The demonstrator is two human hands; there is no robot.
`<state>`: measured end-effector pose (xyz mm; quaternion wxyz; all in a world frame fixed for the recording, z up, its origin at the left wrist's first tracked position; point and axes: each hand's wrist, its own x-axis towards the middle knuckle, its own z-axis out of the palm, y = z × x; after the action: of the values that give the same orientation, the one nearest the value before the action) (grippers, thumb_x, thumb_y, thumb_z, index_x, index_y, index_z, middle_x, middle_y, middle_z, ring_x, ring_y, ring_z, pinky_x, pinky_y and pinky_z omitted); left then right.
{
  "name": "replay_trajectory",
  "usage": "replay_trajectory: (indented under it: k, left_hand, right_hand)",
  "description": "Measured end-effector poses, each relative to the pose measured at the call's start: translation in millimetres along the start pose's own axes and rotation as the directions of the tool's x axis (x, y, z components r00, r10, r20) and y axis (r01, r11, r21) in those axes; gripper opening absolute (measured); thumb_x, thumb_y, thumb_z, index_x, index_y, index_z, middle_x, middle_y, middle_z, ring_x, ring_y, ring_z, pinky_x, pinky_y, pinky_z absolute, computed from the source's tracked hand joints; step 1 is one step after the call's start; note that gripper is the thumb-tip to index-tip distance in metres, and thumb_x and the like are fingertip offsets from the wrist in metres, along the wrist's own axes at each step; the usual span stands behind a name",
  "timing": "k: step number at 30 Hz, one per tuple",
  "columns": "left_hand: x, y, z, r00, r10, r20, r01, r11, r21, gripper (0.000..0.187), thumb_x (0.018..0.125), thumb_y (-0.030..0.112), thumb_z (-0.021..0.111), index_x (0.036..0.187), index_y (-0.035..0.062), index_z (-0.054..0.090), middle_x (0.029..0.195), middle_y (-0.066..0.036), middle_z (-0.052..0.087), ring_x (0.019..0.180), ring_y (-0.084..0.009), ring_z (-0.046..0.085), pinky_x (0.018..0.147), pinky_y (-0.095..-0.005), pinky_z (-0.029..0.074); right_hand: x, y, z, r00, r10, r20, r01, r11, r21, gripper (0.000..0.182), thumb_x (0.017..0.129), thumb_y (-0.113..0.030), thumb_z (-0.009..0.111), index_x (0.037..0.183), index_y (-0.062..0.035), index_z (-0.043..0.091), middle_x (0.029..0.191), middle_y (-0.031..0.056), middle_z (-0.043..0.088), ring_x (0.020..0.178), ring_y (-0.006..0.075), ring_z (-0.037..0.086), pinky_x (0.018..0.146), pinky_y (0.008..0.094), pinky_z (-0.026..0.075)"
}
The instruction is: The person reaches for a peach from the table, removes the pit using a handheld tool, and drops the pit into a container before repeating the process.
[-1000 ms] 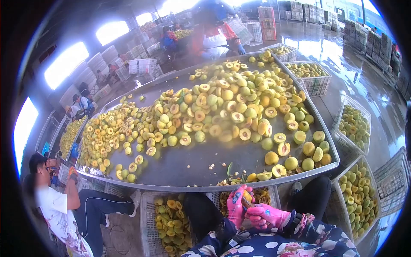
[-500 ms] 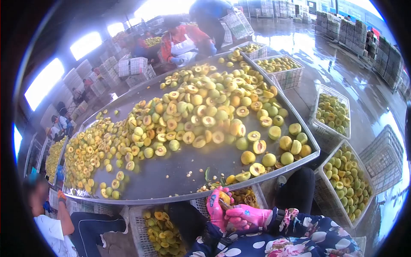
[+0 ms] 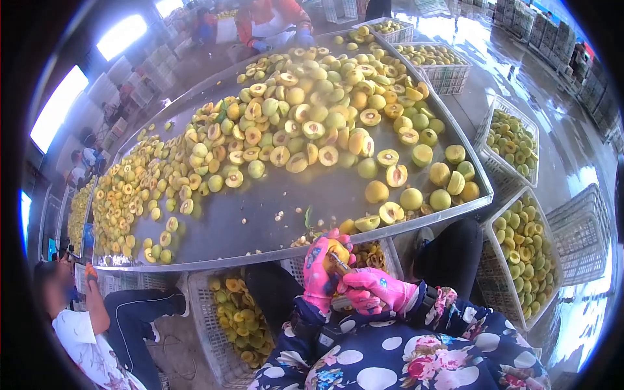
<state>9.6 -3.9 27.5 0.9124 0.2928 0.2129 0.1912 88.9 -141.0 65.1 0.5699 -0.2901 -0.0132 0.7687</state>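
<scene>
My left hand (image 3: 318, 273), in a pink glove, is wrapped round a yellow peach (image 3: 337, 252) just beyond the table's near edge. In a matching glove, my right hand (image 3: 378, 290) grips a small metal tool (image 3: 338, 264), whose tip is against the peach. The tool's exact kind is too small to tell, and its handle is hidden in my fingers. Beneath my hands, a crate holds brown-yellow fruit scraps (image 3: 370, 255). On the metal table (image 3: 260, 208) lies a large heap of halved peaches (image 3: 292, 123), many with brown centres showing.
Crates of peaches stand to the right (image 3: 525, 257), at the far right corner (image 3: 432, 55) and left of my legs (image 3: 239, 318). An empty-looking crate (image 3: 578, 227) leans at far right. A person (image 3: 84, 338) sits at left; another (image 3: 273, 23) works across the table.
The view has tilted down, so the table appears higher. My left hand has turned, showing more of the peach, and the tool's tip is now visible against it.
</scene>
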Motion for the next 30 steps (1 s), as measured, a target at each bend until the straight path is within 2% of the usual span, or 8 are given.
replay_trajectory:
  k: [6,11,15,20,23,25,28,30]
  left_hand:
    - [3,-18,6,0.977,0.168,-0.131,-0.174,0.984,-0.040,0.035,0.094,0.029,0.046,0.117,0.0040,0.050,0.101,-0.014,0.058,0.077,-0.0233,0.061,0.065,-0.0337,0.054]
    - [-1,-14,25,0.896,0.296,-0.330,-0.253,0.953,0.167,0.035,0.094,0.030,0.047,0.115,0.0030,0.052,0.101,-0.012,0.058,0.076,-0.0217,0.061,0.066,-0.0327,0.054]
    - [-9,-3,28,0.910,0.196,-0.366,-0.161,0.979,0.124,0.036,0.094,0.031,0.046,0.114,0.0027,0.053,0.101,-0.011,0.058,0.076,-0.0202,0.060,0.069,-0.0324,0.054]
    - [-12,1,24,0.921,0.117,-0.372,-0.120,0.993,0.014,0.036,0.094,0.032,0.046,0.115,0.0034,0.052,0.101,-0.010,0.059,0.078,-0.0195,0.059,0.069,-0.0320,0.053]
    - [-16,4,21,0.943,0.067,-0.325,-0.044,0.996,0.078,0.036,0.094,0.032,0.046,0.115,0.0037,0.051,0.100,-0.011,0.059,0.078,-0.0201,0.059,0.068,-0.0320,0.053]
    - [-15,2,15,0.955,0.027,-0.295,-0.007,0.998,0.069,0.036,0.094,0.031,0.047,0.115,0.0034,0.051,0.100,-0.011,0.059,0.078,-0.0202,0.059,0.068,-0.0322,0.053]
    - [-11,-3,9,0.955,0.018,-0.298,0.000,0.998,0.060,0.033,0.093,0.029,0.049,0.112,0.0025,0.053,0.098,-0.012,0.060,0.076,-0.0203,0.060,0.067,-0.0328,0.053]
    - [-8,-9,2,0.951,0.036,-0.306,-0.012,0.997,0.081,0.031,0.093,0.028,0.050,0.109,0.0018,0.054,0.096,-0.012,0.060,0.076,-0.0202,0.060,0.066,-0.0329,0.053]
  right_hand:
    - [6,2,0,0.999,0.026,0.029,-0.028,0.997,0.065,0.031,0.090,-0.025,0.048,0.063,-0.0087,0.046,0.047,-0.0030,0.036,0.035,0.0072,0.034,0.033,0.0217,0.029]
    - [5,3,2,0.993,-0.116,-0.028,0.105,0.962,-0.252,0.034,0.092,-0.028,0.045,0.064,-0.0088,0.045,0.047,-0.0007,0.040,0.035,0.0087,0.038,0.034,0.0211,0.032]
    - [9,6,4,0.981,-0.194,-0.026,0.157,0.855,-0.494,0.032,0.093,-0.030,0.044,0.070,-0.0075,0.046,0.048,0.0003,0.043,0.036,0.0093,0.041,0.035,0.0211,0.033]
    - [8,-2,6,0.992,-0.127,0.002,0.112,0.870,-0.480,0.029,0.092,-0.032,0.046,0.078,-0.0072,0.046,0.053,-0.0008,0.044,0.040,0.0084,0.044,0.036,0.0202,0.034]
    - [7,-5,1,0.993,-0.101,-0.064,0.047,0.820,-0.571,0.026,0.092,-0.033,0.047,0.084,-0.0085,0.047,0.059,-0.0010,0.046,0.043,0.0075,0.046,0.036,0.0201,0.036]
    - [7,-5,-5,0.986,-0.097,-0.133,-0.017,0.742,-0.670,0.026,0.092,-0.035,0.048,0.092,-0.0087,0.047,0.064,-0.0020,0.047,0.045,0.0062,0.047,0.039,0.0202,0.038]
    - [2,-10,-1,0.970,-0.174,-0.170,-0.038,0.580,-0.814,0.022,0.090,-0.028,0.050,0.095,-0.0064,0.048,0.063,0.0038,0.052,0.047,0.0130,0.054,0.042,0.0254,0.043]
    - [16,1,-23,0.879,-0.473,0.060,0.143,0.141,-0.980,0.020,0.088,-0.022,0.052,0.094,-0.0037,0.048,0.066,0.0103,0.056,0.050,0.0221,0.056,0.045,0.0311,0.045]
